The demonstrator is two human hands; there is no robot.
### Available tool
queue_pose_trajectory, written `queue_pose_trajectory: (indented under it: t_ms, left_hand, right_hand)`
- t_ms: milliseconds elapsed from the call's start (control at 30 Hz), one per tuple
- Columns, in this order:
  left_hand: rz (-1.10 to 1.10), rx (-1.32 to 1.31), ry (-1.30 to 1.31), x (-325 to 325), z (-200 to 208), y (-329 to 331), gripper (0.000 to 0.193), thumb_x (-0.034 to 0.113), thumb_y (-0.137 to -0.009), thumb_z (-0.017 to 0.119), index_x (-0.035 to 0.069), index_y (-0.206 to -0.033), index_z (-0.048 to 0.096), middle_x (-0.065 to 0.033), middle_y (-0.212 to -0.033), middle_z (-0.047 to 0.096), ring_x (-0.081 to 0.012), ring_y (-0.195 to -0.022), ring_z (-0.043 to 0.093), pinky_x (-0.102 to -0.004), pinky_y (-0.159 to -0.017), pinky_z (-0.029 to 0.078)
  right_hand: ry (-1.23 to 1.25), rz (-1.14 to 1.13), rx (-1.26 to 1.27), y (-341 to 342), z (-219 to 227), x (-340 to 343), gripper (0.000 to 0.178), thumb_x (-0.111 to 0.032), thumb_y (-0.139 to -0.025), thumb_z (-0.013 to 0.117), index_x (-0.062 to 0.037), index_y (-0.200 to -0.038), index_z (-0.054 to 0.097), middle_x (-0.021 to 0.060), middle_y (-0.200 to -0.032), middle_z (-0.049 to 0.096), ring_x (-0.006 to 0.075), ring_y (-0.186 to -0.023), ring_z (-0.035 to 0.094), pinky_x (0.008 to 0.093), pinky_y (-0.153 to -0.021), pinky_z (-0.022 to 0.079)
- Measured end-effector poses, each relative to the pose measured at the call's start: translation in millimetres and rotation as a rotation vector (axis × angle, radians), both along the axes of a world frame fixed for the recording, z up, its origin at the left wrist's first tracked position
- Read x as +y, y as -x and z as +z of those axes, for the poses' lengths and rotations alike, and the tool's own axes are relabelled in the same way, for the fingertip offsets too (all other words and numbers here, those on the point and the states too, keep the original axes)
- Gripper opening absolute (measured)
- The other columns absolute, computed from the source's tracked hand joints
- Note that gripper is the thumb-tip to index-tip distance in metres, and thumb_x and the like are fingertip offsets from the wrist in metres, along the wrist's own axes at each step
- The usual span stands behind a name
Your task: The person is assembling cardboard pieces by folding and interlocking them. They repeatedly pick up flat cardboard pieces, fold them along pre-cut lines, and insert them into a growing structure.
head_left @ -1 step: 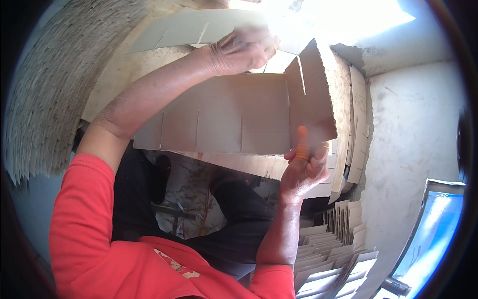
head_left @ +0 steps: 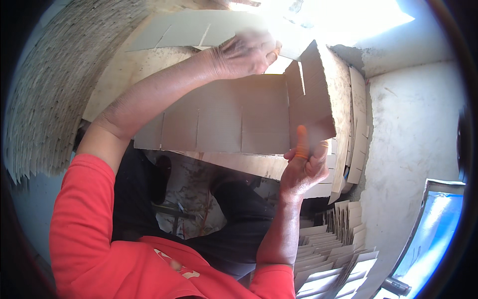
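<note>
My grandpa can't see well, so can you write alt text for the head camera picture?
Someone in a red shirt holds slotted cardboard in the right hand, with the left hand near its top edge. More cardboard pieces sit at the lower right.

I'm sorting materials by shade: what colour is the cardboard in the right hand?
The cardboard looks greyish brown, seen best in the head view.

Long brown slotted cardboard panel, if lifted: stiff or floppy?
The slotted cardboard panel is probably light: thin sheet. Its broad face looks flat, suggesting stiffness; the slots in its lower edge may let it bend or tear.
</note>
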State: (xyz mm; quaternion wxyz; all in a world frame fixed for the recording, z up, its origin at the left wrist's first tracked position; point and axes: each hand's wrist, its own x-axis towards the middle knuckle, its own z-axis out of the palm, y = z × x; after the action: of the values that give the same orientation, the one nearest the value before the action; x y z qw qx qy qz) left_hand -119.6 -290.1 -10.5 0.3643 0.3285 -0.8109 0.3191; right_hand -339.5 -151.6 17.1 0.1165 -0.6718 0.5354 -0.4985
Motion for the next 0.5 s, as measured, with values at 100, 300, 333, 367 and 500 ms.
queue_pose_trajectory:
  t_ms: [100, 300, 333, 367, 500]
  left_hand:
    - [0.004, -0.044, 0.120, 7.9, 2.2, 1.3, 0.009, -0.001, -0.079, 0.065, -0.004, -0.088, 0.065, -0.0023, -0.071, 0.050, -0.0123, -0.069, 0.049, -0.0244, -0.049, 0.044]
    - [-0.111, -0.075, 0.136, 34.3, 18.2, 4.1, 0.011, -0.002, -0.074, 0.066, -0.006, -0.084, 0.065, -0.0030, -0.072, 0.053, -0.0113, -0.069, 0.050, -0.0227, -0.047, 0.045]
    - [-0.133, -0.089, 0.133, 41.8, 22.1, 6.7, 0.011, -0.002, -0.074, 0.066, -0.007, -0.084, 0.065, -0.0031, -0.072, 0.054, -0.0108, -0.069, 0.050, -0.0220, -0.046, 0.046]
    - [-0.097, -0.129, 0.140, 50.0, 23.7, 10.7, 0.006, 0.000, -0.074, 0.067, -0.003, -0.079, 0.065, -0.0027, -0.073, 0.057, -0.0102, -0.071, 0.051, -0.0210, -0.048, 0.048]
    - [-0.068, -0.118, 0.130, 96.3, 35.4, 31.7, 0.005, 0.004, -0.073, 0.071, 0.004, -0.071, 0.067, -0.0023, -0.070, 0.064, -0.0104, -0.072, 0.057, -0.0199, -0.056, 0.056]
  right_hand:
    - [0.022, -0.006, 0.063, -2.4, 3.3, 0.9, 0.010, -0.002, -0.090, 0.061, -0.0017, -0.101, 0.062, 0.0005, -0.062, 0.056, 0.0047, -0.047, 0.045, 0.0202, -0.045, 0.038]
    - [0.141, -0.078, 0.218, -1.1, 0.5, -3.5, 0.034, -0.003, -0.091, 0.058, -0.0019, -0.125, 0.049, 0.0062, -0.076, 0.058, 0.0094, -0.054, 0.056, 0.0252, -0.051, 0.045]
    - [0.108, -0.063, 0.241, -1.9, 4.5, -1.3, 0.049, 0.003, -0.090, 0.058, -0.0004, -0.135, 0.038, 0.0110, -0.095, 0.062, 0.0130, -0.062, 0.061, 0.0275, -0.056, 0.048]
    - [0.094, -0.059, 0.266, -1.5, 6.4, -0.2, 0.058, 0.006, -0.089, 0.057, 0.0001, -0.141, 0.031, 0.0140, -0.103, 0.064, 0.0157, -0.067, 0.064, 0.0292, -0.059, 0.050]
    - [0.034, -0.086, 0.384, -4.3, 15.4, 5.6, 0.071, 0.011, -0.087, 0.052, -0.0002, -0.148, 0.018, 0.0196, -0.099, 0.067, 0.0222, -0.071, 0.067, 0.0328, -0.062, 0.052]
